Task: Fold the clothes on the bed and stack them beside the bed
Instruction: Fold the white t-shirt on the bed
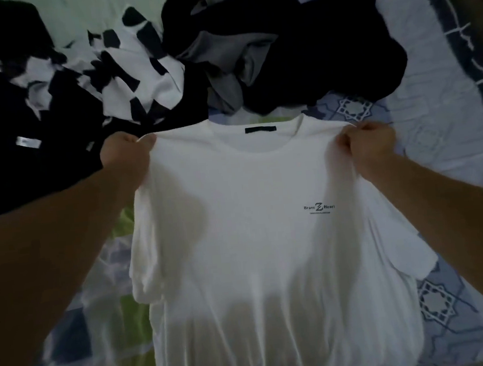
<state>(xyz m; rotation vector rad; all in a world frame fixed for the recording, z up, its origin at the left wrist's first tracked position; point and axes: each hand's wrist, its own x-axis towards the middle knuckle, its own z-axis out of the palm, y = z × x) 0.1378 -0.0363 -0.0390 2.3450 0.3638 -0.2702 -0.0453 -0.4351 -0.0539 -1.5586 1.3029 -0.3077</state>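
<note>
A white T-shirt (257, 240) with a small dark chest logo and a dark neck label hangs spread out in front of me, its front toward the camera. My left hand (125, 156) pinches its left shoulder and my right hand (368, 141) pinches its right shoulder, so the shirt is held up above the bed. Both short sleeves droop at the sides. The hem runs out of the bottom of the view.
Behind the shirt lies a heap of unfolded clothes: a black garment (10, 130) at the left, a black-and-white patterned piece (125, 73) in the middle, and dark and grey clothes (295, 49) at the right. The patterned bedsheet (438, 107) shows to the right and below.
</note>
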